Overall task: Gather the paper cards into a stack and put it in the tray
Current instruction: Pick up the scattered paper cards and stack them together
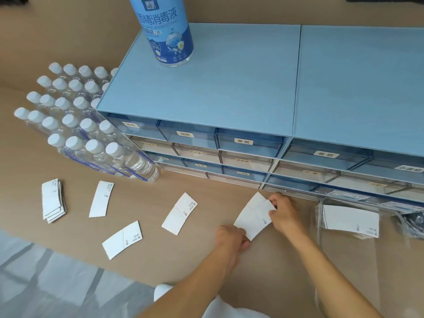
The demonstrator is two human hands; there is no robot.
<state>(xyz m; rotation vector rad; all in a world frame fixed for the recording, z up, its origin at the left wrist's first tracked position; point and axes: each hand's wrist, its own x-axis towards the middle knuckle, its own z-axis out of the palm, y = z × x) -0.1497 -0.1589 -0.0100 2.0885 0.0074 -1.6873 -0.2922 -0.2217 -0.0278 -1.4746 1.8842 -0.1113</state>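
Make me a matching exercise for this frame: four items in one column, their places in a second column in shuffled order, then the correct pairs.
Items:
1. held cards
2. disinfectant bottle
3. small card pile
4. clear tray

Places:
A. on top of the blue drawer cabinet
B. far left of the table, near the water bottles
C. at the right, already holding cards
D. between the left hand and right hand

Pairs: 1-D, 2-A, 3-B, 4-C
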